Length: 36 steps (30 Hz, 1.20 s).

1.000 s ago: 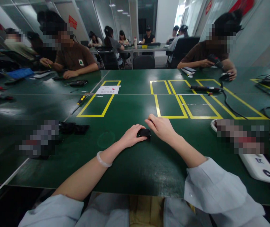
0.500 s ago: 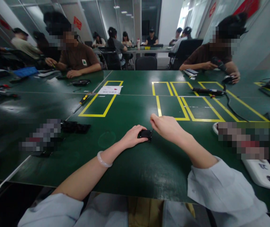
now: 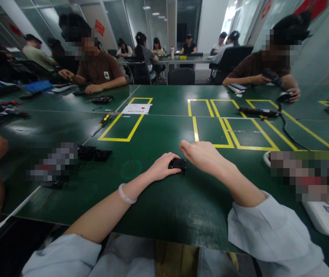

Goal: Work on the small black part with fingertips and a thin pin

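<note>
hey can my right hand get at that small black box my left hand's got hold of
Probably yes: the right hand is curled just beside the small black box, and nothing visible blocks the box's right end. The left hand grips it from the left.

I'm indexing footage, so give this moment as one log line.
left hand: holding black object | right hand: curled beside it, contents unclear | surface: green table

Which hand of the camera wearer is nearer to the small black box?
Left. The left hand holds the small black box from its left side; the right hand is close by, off its right side.
</note>
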### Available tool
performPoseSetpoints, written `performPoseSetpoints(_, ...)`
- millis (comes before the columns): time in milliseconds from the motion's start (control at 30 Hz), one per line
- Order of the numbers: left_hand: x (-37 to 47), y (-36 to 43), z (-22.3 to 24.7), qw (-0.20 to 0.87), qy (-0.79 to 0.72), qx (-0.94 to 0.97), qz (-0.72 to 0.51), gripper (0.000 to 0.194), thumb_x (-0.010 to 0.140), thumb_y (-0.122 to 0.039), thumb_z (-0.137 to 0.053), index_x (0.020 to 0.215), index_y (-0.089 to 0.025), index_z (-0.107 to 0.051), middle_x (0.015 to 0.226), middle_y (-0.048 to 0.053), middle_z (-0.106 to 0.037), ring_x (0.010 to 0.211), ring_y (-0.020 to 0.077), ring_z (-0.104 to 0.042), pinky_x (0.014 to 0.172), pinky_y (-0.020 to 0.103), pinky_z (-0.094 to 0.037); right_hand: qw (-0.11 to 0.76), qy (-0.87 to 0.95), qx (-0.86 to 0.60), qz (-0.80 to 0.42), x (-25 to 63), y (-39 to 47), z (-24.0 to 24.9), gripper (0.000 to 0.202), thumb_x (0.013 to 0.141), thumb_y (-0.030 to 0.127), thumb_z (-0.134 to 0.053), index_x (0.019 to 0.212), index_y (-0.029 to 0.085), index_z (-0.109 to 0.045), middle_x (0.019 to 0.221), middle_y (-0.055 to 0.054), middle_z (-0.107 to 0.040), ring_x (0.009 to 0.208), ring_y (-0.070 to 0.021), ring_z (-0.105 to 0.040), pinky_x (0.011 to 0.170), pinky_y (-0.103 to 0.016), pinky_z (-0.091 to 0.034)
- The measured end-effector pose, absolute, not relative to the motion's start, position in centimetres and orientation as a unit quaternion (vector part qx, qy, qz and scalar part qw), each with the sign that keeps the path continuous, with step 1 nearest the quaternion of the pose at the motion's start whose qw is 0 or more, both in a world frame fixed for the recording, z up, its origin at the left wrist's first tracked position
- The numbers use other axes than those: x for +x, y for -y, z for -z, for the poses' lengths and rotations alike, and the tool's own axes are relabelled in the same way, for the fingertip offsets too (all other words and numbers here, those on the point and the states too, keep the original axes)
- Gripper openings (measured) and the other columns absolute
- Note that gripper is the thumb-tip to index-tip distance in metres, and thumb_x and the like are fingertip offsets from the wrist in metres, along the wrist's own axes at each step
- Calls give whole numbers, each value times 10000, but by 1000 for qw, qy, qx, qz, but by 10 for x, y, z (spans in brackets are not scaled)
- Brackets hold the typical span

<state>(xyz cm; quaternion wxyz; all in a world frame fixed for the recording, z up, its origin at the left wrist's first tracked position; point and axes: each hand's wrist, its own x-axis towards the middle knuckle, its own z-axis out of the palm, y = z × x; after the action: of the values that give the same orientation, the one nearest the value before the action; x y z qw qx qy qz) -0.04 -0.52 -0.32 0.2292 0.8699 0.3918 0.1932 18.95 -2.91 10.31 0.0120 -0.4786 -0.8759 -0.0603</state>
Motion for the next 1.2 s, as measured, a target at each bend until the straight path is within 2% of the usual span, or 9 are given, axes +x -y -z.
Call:
performPoseSetpoints(300, 0, 3, 8, 227, -388, 870, -202, 362, 803, -454, -632, 1065, -215, -560, 1040, 47, -580, 969, 238, -534, 860, 359, -423, 16, 864, -501, 52, 189, 32, -100, 317, 979, 376, -261, 1008, 191, -517, 796, -74, -691, 694, -193, -643, 539, -258, -264)
performPoseSetpoints(667, 0, 4, 6, 230, -390, 869, -199, 369, 806, -452, -629, 1086, -221, -558, 1029, 43, -580, 963, 236, -538, 861, 360, -422, 43, 871, -489, 40, 193, 36, -100, 227, 949, 272, -298, 1046, 178, -481, 820, -58, -694, 673, -186, -636, 515, -267, -231)
performPoseSetpoints(900, 1, 4, 6, 230, -392, 868, -200, 351, 804, -438, -638, 1070, -223, -559, 1043, 45, -579, 975, 237, -536, 869, 364, -422, 36, 864, -498, 58, 192, 34, -97, 262, 967, 362, -296, 1019, 195, -491, 773, -53, -690, 661, -194, -641, 503, -266, -210)
performPoseSetpoints(1200, 1, 5, 5, 229, -391, 870, -195, 368, 808, -449, -629, 1092, -226, -564, 1026, 44, -579, 962, 237, -537, 846, 360, -426, 31, 868, -492, 65, 195, 34, -96, 251, 962, 311, -271, 1040, 194, -480, 744, -55, -685, 633, -204, -643, 485, -267, -192)
